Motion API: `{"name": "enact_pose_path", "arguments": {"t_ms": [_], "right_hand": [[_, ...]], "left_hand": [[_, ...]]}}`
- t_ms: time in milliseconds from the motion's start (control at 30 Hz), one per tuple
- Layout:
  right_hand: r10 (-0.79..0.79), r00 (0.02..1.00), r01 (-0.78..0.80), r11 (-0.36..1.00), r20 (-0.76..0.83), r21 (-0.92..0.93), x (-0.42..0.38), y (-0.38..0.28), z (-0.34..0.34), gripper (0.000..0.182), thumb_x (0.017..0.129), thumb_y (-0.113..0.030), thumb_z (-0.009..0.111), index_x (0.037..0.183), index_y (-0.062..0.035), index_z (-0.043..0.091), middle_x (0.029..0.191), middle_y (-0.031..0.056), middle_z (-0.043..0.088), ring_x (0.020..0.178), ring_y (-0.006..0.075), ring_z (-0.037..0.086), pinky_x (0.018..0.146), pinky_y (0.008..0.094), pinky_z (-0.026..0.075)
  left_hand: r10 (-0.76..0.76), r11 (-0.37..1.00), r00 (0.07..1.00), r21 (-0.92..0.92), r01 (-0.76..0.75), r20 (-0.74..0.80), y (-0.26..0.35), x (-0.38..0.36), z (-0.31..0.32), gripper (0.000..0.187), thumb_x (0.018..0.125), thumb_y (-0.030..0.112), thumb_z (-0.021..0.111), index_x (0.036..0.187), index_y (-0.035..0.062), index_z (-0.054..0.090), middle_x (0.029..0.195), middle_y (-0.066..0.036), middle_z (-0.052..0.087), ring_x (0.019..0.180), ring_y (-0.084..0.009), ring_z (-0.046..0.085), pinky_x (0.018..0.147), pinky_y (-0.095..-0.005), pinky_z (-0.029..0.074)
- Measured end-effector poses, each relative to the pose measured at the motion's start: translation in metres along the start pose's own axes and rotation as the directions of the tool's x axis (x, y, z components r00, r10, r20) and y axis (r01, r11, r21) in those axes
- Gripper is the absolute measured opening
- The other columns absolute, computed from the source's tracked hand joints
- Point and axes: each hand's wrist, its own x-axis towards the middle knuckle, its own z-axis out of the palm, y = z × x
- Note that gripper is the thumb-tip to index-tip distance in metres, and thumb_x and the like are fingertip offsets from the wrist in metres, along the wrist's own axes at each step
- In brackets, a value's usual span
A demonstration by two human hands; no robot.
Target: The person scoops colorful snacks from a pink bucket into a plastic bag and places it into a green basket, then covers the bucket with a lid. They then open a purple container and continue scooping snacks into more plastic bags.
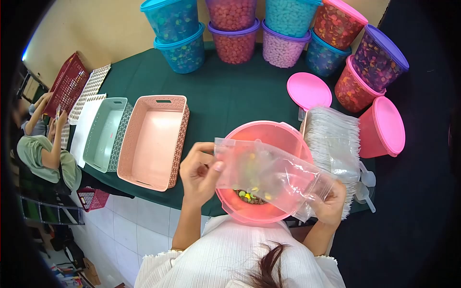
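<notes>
A clear plastic bag point(273, 173) is stretched flat between my two hands, above a pink tub point(235, 132). My left hand point(199, 173) pinches the bag's left end between thumb and fingers. At the other end, my right hand point(329, 204) is closed on the crumpled side of the bag. Small brown, green and yellow pieces point(250, 197) lie in the bottom of the tub, partly hidden behind the bag. Just right of the tub is a thick stack of clear bags point(332, 139).
Lidded tubs of coloured pieces point(234, 45) line the back. A pink lid point(309, 91) lies near a closed pink tub point(382, 127). Plastic scoops point(365, 192) rest at right. A peach basket point(152, 139) and green basket point(106, 137) stand left; people point(45, 149) are beyond.
</notes>
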Motion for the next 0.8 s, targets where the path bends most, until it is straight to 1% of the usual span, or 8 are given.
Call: {"name": "enact_pose_path", "arguments": {"t_ms": [67,200,267,333,500,567,633,800], "right_hand": [[0.161,0.944,-0.119,0.98,0.287,-0.159,0.003,0.002,-0.013,0.042,0.071,-0.008,0.062,0.109,0.0064,0.051,0.077,0.0077,0.06,0.059,0.0072,0.054,0.052,0.0188,0.041],[0.191,0.926,-0.172,0.981,0.325,-0.085,0.003,0.006,-0.013,0.03,0.072,0.002,0.057,0.101,0.0049,0.056,0.082,0.0103,0.063,0.069,0.0135,0.06,0.062,0.0229,0.046],[0.224,0.939,-0.303,0.899,0.261,0.316,0.002,0.013,-0.009,0.027,0.072,0.003,0.055,0.099,0.0046,0.057,0.088,0.0115,0.062,0.076,0.0137,0.059,0.068,0.0241,0.047],[0.262,0.936,-0.332,0.879,0.236,0.343,0.003,0.016,-0.003,0.026,0.073,0.004,0.054,0.098,0.004,0.057,0.091,0.012,0.061,0.079,0.0135,0.058,0.07,0.0249,0.047],[0.283,0.942,-0.336,0.835,0.182,0.437,0.005,0.023,0.001,0.027,0.075,0.007,0.047,0.1,0.0009,0.055,0.097,0.0113,0.058,0.084,0.0127,0.056,0.073,0.0256,0.046],[0.311,0.927,-0.372,0.842,0.212,0.39,0.005,0.022,0.002,0.029,0.075,0.008,0.044,0.101,0.001,0.054,0.099,0.0112,0.058,0.085,0.0128,0.056,0.074,0.0255,0.046],[0.339,0.912,-0.403,0.848,0.232,0.344,0.005,0.019,0.005,0.03,0.075,0.009,0.041,0.101,0.001,0.054,0.1,0.0111,0.057,0.086,0.0129,0.056,0.075,0.0254,0.045],[0.253,0.89,-0.343,0.919,0.38,0.193,0.002,0.013,0.032,0.039,0.072,0.012,0.033,0.105,0.0012,0.051,0.101,0.0097,0.055,0.089,0.0121,0.053,0.078,0.0234,0.041]], "left_hand": [[-0.078,0.983,0.997,-0.164,0.077,-0.001,0.008,0.004,-0.002,0.018,0.077,0.008,0.057,0.065,-0.0001,0.046,0.107,-0.019,0.049,0.086,-0.0161,0.051,0.071,-0.026,0.042],[-0.059,0.95,0.995,-0.302,0.08,0.077,0.011,0.006,-0.01,0.024,0.079,0.02,0.057,0.061,0.0058,0.05,0.125,-0.021,0.038,0.108,-0.0228,0.042,0.089,-0.0369,0.033],[-0.131,0.908,0.989,-0.393,0.146,0.067,0.011,0.002,-0.01,0.024,0.079,0.021,0.057,0.062,0.0063,0.05,0.125,-0.021,0.039,0.109,-0.0232,0.041,0.089,-0.037,0.033],[-0.202,0.851,0.977,-0.482,0.208,0.064,0.01,-0.001,-0.01,0.024,0.079,0.022,0.057,0.062,0.0068,0.05,0.125,-0.021,0.039,0.111,-0.0235,0.04,0.089,-0.037,0.033],[-0.077,0.985,0.982,-0.139,0.101,0.17,0.008,-0.003,-0.025,0.018,0.075,0.019,0.06,0.07,0.0056,0.049,0.12,-0.021,0.042,0.113,-0.0263,0.037,0.09,-0.039,0.032],[-0.009,0.963,0.998,0.27,0.025,-0.061,0.024,0.003,-0.02,0.029,0.07,0.023,0.066,0.082,0.0059,0.047,0.121,-0.02,0.039,0.111,-0.027,0.039,0.089,-0.0398,0.033],[0.142,0.893,0.99,0.429,-0.135,0.016,0.049,0.006,-0.016,0.052,0.062,0.03,0.072,0.099,0.0057,0.045,0.122,-0.017,0.036,0.109,-0.0293,0.039,0.091,-0.0398,0.03],[-0.052,0.827,0.783,0.466,-0.314,0.62,0.071,0.0,0.026,0.091,0.048,0.029,0.077,0.124,0.0034,0.032,0.118,-0.013,0.04,0.103,-0.0271,0.043,0.092,-0.0398,0.027]]}}
